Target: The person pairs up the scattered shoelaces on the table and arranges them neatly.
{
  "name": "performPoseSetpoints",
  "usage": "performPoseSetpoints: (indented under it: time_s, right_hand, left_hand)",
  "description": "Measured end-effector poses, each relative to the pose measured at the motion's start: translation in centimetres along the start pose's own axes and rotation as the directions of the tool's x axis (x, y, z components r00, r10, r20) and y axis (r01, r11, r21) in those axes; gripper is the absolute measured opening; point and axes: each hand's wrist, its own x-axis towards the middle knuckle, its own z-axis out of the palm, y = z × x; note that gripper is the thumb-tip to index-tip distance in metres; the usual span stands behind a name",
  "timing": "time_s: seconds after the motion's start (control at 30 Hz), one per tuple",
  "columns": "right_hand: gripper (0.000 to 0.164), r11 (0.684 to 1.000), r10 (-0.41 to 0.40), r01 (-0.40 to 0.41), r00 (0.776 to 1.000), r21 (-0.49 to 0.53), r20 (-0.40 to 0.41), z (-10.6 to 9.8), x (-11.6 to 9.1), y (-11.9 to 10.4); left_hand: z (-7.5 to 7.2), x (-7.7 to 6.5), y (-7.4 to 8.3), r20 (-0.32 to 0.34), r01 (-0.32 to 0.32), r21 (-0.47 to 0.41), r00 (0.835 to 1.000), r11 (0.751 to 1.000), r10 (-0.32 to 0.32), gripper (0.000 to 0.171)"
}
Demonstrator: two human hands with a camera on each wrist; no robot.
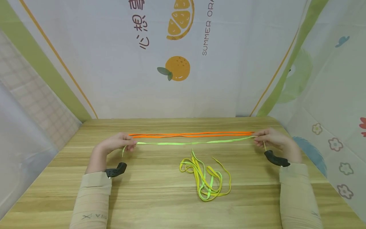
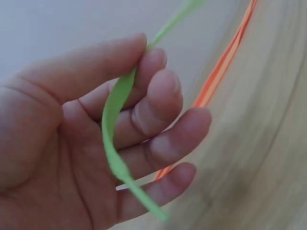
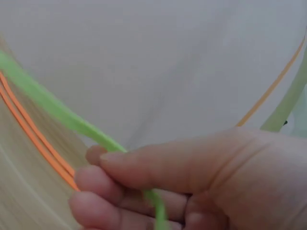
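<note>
A flat light-green shoelace [image 1: 171, 143] stretches nearly straight between my two hands. My left hand [image 1: 118, 142] pinches it near one end between thumb and index finger, and a short tail [image 2: 112, 148] hangs down across the palm side. At the other end my right hand [image 1: 268, 139] pinches the lace between thumb and fingers, its tail [image 3: 159, 211] dropping below the thumb. Just behind it, orange laces [image 1: 188, 134] lie side by side along the table, their ends partly hidden by the hands.
A loose tangle of yellow and light-green laces [image 1: 211, 187] lies on the wooden table [image 1: 154, 203], nearer to me. A white printed cloth [image 1: 114, 79] hangs behind the table's far edge. More cloth [image 1: 340, 111] hangs along the right side.
</note>
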Motion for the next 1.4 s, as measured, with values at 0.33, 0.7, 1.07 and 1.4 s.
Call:
performPoseSetpoints:
  time_s: [0.33,0.7,1.07,1.4]
  right_hand:
    - [0.024,0.983,0.066,-0.071,0.997,0.169,0.036,-0.9,-1.0,1.8]
    - [0.036,0.976,0.108,-0.113,0.993,0.188,0.04,-1.6,-1.1,2.9]
    - [0.037,0.972,0.178,-0.167,0.983,0.165,-0.051,-1.5,-1.5,3.3]
    - [0.031,0.965,0.187,-0.168,0.979,0.204,-0.079,-1.7,-1.6,3.8]
  left_hand:
    - [0.0,-0.2,-0.7,-0.024,0.049,0.033,0.999,0.998,-0.048,0.039]
    - [-0.2,-0.4,-1.6,-0.042,0.073,-0.039,0.996,0.997,-0.074,0.036]
    - [-0.4,-0.8,-2.3,-0.072,0.082,-0.109,0.993,0.991,-0.09,0.034]
    - [-0.6,-1.4,-3.1,-0.12,0.1,-0.194,0.985,0.976,-0.124,0.035]
